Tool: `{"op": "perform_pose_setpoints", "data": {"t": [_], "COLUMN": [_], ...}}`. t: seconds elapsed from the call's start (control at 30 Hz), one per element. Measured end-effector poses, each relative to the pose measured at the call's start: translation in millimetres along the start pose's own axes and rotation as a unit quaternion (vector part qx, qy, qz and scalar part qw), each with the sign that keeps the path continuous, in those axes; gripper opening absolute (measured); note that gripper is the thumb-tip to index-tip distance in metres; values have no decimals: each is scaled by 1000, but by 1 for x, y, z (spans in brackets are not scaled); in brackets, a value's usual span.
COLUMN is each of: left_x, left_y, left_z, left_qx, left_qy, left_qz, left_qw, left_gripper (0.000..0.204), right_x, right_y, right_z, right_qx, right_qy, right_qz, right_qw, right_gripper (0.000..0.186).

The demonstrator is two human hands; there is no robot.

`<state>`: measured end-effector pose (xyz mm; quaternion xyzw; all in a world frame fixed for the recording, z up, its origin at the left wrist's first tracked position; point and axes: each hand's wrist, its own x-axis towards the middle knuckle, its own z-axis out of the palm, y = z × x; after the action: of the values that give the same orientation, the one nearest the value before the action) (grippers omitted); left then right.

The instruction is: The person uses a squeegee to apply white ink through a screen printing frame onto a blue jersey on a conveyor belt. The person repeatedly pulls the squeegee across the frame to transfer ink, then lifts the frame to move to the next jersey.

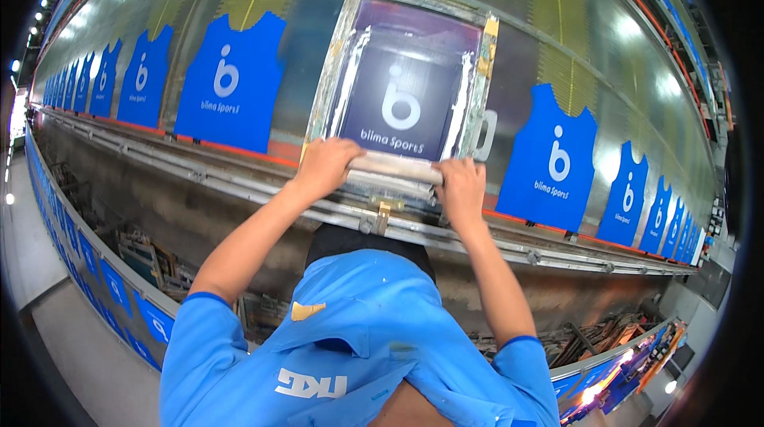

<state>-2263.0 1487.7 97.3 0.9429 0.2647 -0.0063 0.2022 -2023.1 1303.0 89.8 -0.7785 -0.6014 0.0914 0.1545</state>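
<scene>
A screen-printing frame (337, 61) lies flat on the long table in front of me. Its dark mesh (374, 45) carries a pale round logo with lettering below. Across the frame's near end lies a squeegee (395, 167) with a pale, bar-shaped handle. My left hand (329, 166) is closed around the squeegee's left end, and my right hand (461, 188) grips its right end. Whitish ink streaks run along both sides of the mesh. The squeegee's blade edge and whatever lies under the frame are hidden.
Blue sleeveless shirt panels with white prints lie along the table, the nearest ones left (231, 93) and right (549, 160) of the frame. A metal rail (199, 174) runs along the table's near edge. Behind me, another table (111, 288) holds more blue panels.
</scene>
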Motion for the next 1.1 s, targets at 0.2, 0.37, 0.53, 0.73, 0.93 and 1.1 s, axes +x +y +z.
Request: {"op": "perform_pose_setpoints", "data": {"t": [0.2,0.37,0.53,0.73,0.93,1.1], "left_x": [210,283,263,128,3,31], "left_y": [-62,-84,-80,-51,-21,-19], "left_z": [-39,-55,-32,4,39,19], "left_qx": [40,28,24,14,-6,-26], "left_qy": [-77,-92,-79,-86,-21,-25], "left_qz": [-17,-13,-19,-42,-9,-36], "left_qw": [996,995,996,995,1000,999], "left_gripper": [32,36,33,21,22,17], "right_x": [192,257,226,110,-2,21], "right_y": [81,105,111,49,0,14], "right_z": [-16,-35,0,18,32,24], "right_qx": [-95,-105,-114,-48,-1,-28], "right_qy": [-97,-127,-93,-68,-48,-62], "right_qz": [90,122,101,67,31,19], "right_qw": [987,979,984,994,998,998], "right_gripper": [29,35,40,26,27,29]}}
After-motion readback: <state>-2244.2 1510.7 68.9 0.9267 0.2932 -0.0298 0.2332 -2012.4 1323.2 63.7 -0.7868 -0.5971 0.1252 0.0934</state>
